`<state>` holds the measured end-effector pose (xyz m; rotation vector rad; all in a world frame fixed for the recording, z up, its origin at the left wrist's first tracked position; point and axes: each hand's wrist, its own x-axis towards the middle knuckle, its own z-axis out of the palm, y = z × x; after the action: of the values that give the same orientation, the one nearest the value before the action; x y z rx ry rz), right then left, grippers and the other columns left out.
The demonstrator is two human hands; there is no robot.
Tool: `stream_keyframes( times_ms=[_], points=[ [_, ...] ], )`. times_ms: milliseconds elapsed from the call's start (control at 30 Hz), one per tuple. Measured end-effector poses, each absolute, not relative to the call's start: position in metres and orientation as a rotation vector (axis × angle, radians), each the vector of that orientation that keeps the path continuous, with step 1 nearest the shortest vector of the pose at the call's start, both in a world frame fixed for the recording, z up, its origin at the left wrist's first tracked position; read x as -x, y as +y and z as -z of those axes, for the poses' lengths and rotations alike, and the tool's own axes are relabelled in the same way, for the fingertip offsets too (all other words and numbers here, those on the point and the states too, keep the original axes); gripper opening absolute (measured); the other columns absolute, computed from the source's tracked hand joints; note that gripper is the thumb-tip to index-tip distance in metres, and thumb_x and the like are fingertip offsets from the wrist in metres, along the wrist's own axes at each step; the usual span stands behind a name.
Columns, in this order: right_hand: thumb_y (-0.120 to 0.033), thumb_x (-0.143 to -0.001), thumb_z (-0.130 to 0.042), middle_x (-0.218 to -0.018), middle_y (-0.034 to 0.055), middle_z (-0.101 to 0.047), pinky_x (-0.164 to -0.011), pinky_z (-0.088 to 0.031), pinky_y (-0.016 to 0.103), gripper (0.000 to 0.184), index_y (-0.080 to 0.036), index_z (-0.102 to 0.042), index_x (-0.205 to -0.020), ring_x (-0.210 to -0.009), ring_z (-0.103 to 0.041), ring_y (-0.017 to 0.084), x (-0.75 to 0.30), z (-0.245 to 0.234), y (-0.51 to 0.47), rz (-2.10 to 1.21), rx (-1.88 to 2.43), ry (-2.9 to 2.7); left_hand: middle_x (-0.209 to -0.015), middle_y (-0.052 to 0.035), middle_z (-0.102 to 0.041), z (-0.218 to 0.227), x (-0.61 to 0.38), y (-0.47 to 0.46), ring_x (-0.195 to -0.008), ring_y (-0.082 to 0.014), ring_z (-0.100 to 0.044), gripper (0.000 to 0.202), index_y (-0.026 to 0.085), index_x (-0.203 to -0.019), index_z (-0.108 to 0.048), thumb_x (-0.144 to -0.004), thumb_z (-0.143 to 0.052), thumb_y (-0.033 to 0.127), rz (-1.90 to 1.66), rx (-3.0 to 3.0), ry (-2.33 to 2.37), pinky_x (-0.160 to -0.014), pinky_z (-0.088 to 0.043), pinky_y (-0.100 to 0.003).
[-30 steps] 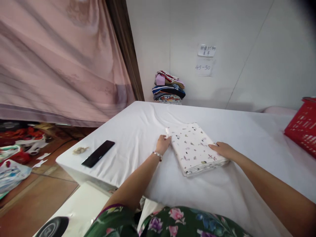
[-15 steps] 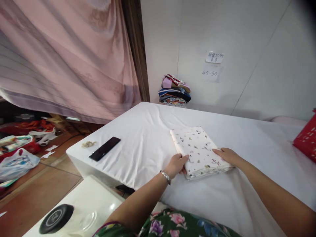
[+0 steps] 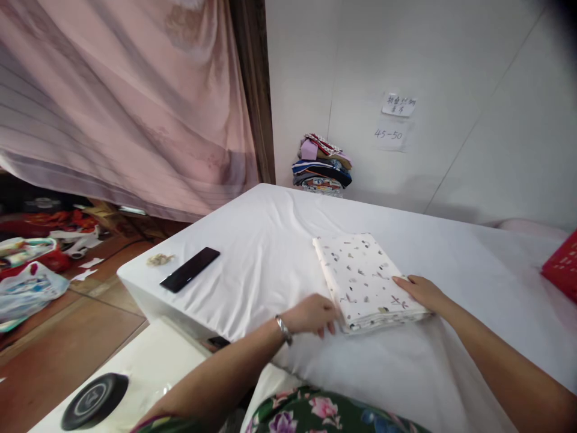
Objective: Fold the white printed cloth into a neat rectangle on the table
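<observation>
A folded white cloth (image 3: 360, 276) printed with small plants and figures lies flat on the white-covered table, its stacked layers showing along the near edge. My right hand (image 3: 421, 293) grips its right side, thumb on top and the other fingers mostly hidden at the edge. Beside the near left corner, my left hand (image 3: 315, 314) is slightly blurred, its fingers loosely bent and a little apart, with nothing seen in them. Whether its fingertips touch the cloth's edge I cannot tell. A silver bracelet (image 3: 283, 329) circles the left wrist.
On the table's left lie a black phone (image 3: 190, 269) and a small beige bundle (image 3: 160, 259). A pile of folded fabrics (image 3: 321, 165) stands by the wall. A red basket (image 3: 563, 264) is at far right. A round black lid (image 3: 94, 401) sits at lower left.
My left hand has let go of the cloth's left edge and drawn down and left a little. The right hand stays on the right side. The view has shifted slightly.
</observation>
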<state>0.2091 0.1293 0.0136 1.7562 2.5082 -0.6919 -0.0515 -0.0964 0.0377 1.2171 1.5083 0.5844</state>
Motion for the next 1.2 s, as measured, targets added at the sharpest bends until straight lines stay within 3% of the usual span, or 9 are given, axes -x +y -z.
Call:
stream_keyframes(
  times_ms=[100, 200, 300, 367, 467, 567, 667, 933, 1200],
  points=[
    [-0.068, -0.076, -0.036, -0.098, 0.0152, -0.066, -0.075, -0.046, 0.036, 0.060, -0.015, -0.064, -0.085, -0.090, -0.061, 0.030, -0.208, -0.014, 0.128, 0.645, -1.752, 2.522, -0.075, -0.0037, -0.070, -0.038, 0.098, -0.057, -0.050, -0.0104, -0.058, 0.020, 0.015, -0.080, -0.065, -0.078, -0.050, 0.027, -0.731, -1.271, 1.975, -0.053, -0.045, -0.022],
    [-0.066, -0.078, -0.034, -0.098, 0.0156, -0.066, -0.071, -0.047, 0.039, 0.060, -0.016, -0.064, -0.091, -0.088, -0.062, 0.032, -0.204, -0.022, 0.121, 0.508, -1.777, 2.503, -0.102, -0.0077, -0.067, -0.033, 0.129, -0.015, -0.082, -0.0166, -0.063, 0.029, 0.016, -0.104, -0.061, -0.078, -0.049, 0.021, -0.854, -1.255, 2.185, -0.074, -0.046, -0.026],
    [-0.059, -0.081, -0.035, -0.102, 0.0166, -0.064, -0.072, -0.047, 0.045, 0.056, -0.015, -0.060, -0.104, -0.092, -0.060, 0.035, -0.194, -0.035, 0.105, 0.214, -1.775, 2.586, -0.116, -0.0086, -0.061, -0.024, 0.140, 0.016, -0.102, -0.0208, -0.057, 0.036, 0.017, -0.113, -0.058, -0.078, -0.050, 0.020, -0.913, -1.241, 2.268, -0.086, -0.042, -0.029],
    [-0.052, -0.083, -0.037, -0.112, 0.0160, -0.060, -0.082, -0.045, 0.047, 0.051, -0.015, -0.056, -0.113, -0.103, -0.055, 0.034, -0.184, -0.043, 0.088, 0.086, -1.622, 2.808, -0.115, -0.0071, -0.062, -0.018, 0.141, 0.030, -0.101, -0.0213, -0.057, 0.034, 0.020, -0.110, -0.060, -0.077, -0.049, 0.019, -0.931, -1.246, 2.271, -0.084, -0.043, -0.030],
    [-0.049, -0.087, -0.036, -0.133, 0.0110, -0.047, -0.100, -0.035, 0.044, 0.051, -0.019, -0.048, -0.126, -0.122, -0.042, 0.029, -0.166, -0.045, 0.058, 0.226, -1.270, 3.109, -0.107, -0.0053, -0.065, -0.013, 0.143, 0.044, -0.095, -0.0212, -0.059, 0.033, 0.024, -0.105, -0.063, -0.076, -0.049, 0.018, -0.963, -1.270, 2.237, -0.080, -0.044, -0.030],
    [-0.052, -0.089, -0.036, -0.147, 0.0031, -0.029, -0.108, -0.024, 0.045, 0.054, -0.027, -0.037, -0.137, -0.134, -0.024, 0.026, -0.151, -0.038, 0.032, 0.437, -0.827, 3.140, -0.102, -0.0028, -0.067, -0.010, 0.149, 0.051, -0.089, -0.0194, -0.060, 0.036, 0.025, -0.106, -0.064, -0.074, -0.049, 0.018, -1.011, -1.283, 2.181, -0.076, -0.045, -0.028],
    [-0.053, -0.089, -0.036, -0.149, -0.0001, -0.020, -0.110, -0.015, 0.050, 0.055, -0.033, -0.029, -0.140, -0.137, -0.015, 0.026, -0.145, -0.027, 0.021, 0.485, -0.590, 3.073, -0.089, 0.0003, -0.069, -0.007, 0.156, 0.054, -0.078, -0.0153, -0.061, 0.033, 0.026, -0.103, -0.066, -0.074, -0.050, 0.019, -1.065, -1.299, 2.107, -0.069, -0.046, -0.023],
    [-0.052, -0.090, -0.034, -0.151, -0.0007, -0.012, -0.110, -0.012, 0.052, 0.056, -0.035, -0.020, -0.142, -0.137, -0.010, 0.026, -0.147, -0.022, 0.022, 0.474, -0.580, 3.048, -0.080, -0.0010, -0.069, 0.002, 0.156, 0.062, -0.072, -0.0150, -0.060, 0.023, 0.023, -0.087, -0.069, -0.075, -0.049, 0.021, -1.182, -1.203, 2.179, -0.065, -0.044, -0.023],
    [-0.054, -0.089, -0.036, -0.150, 0.0003, -0.017, -0.110, -0.010, 0.051, 0.054, -0.035, -0.030, -0.139, -0.137, -0.011, 0.027, -0.143, -0.023, 0.021, 0.582, -0.620, 3.045, -0.075, -0.0014, -0.070, 0.002, 0.159, 0.065, -0.068, -0.0145, -0.062, 0.022, 0.021, -0.085, -0.070, -0.074, -0.051, 0.019, -1.176, -1.168, 2.219, -0.065, -0.046, -0.023]
  ],
)
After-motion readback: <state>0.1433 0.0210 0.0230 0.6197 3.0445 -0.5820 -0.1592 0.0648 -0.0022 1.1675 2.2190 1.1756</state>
